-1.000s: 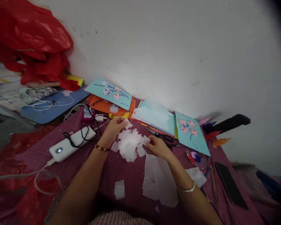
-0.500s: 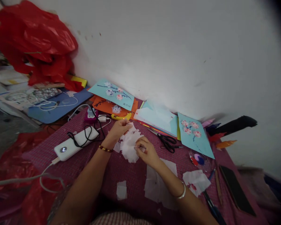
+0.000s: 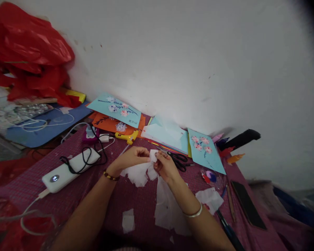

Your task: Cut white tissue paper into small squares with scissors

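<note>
right hand (image 3: 167,168) pinches a paper square (image 3: 153,154), pile (image 3: 138,175) at its seven o'clock; left hand (image 3: 133,157) curls at nine, can't tell if gripping. step seems single-piece handling; moving it calls for a light pinch.

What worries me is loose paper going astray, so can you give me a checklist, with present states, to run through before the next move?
1. Small white paper piece held: ok, pinched in the right hand.
2. Left hand touching that piece: cannot tell; its fingertips are very close.
3. Loose white paper gathered together: not ok; one square lies apart from the pile, nearer the person.
4. Scissors out of both hands: ok, lying on the table beyond the right hand.
5. Yellow tool out of both hands: ok, lying beyond the left hand.
</note>
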`<state>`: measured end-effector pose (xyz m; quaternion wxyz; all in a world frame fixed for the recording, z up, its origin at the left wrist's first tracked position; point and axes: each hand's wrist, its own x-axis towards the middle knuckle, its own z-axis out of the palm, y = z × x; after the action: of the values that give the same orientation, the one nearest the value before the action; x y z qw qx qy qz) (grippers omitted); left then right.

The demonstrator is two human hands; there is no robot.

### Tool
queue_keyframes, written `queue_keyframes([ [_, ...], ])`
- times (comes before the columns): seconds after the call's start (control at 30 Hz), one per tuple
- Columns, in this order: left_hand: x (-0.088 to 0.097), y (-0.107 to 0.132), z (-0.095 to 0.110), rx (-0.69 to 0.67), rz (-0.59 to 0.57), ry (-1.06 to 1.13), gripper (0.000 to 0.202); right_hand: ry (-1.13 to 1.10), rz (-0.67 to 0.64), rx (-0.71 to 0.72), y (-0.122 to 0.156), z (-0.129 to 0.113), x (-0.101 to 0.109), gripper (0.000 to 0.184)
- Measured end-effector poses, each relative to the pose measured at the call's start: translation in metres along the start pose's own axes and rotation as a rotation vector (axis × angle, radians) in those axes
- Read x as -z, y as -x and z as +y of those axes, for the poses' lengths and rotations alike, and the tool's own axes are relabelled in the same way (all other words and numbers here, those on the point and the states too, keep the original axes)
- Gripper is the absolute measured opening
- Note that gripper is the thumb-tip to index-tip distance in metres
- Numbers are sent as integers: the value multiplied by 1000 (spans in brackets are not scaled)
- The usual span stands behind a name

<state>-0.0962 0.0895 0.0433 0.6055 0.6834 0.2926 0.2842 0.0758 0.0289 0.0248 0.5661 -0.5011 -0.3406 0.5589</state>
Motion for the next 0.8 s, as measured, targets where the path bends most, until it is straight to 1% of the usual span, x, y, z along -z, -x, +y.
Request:
queue_keyframes([
  [0.1,-3,0,-4,-14,-55,5,19,-30,-10,-5,0,-1,-6,17],
  [0.23,-4,-1,-8,-25,-19,9,12,2,3,51,-2,1,-8,23],
  [0.3,-5,-1,-8,-33,9,16,11,36,48,138,-1,-1,-7,27],
  [0.37,-6,-1,-6,-43,39,24,12,74,91,256,3,-5,-5,29],
  [0.4,-6,-1,-5,-48,50,26,12,98,96,310,5,-8,-4,30],
  [0.47,-7,-2,-4,-57,65,23,12,160,62,377,9,-13,-4,32],
  [0.53,-8,-2,-3,-62,62,16,13,233,15,393,12,-14,-6,29],
  [0.6,-9,-2,-4,-61,50,6,13,301,-5,388,9,-12,-8,20],
  [0.7,-6,-1,-6,-45,23,-9,10,381,20,378,-1,-3,-5,12],
  [0.8,2,-1,-7,-23,11,-27,6,472,57,374,-9,4,7,11],
])
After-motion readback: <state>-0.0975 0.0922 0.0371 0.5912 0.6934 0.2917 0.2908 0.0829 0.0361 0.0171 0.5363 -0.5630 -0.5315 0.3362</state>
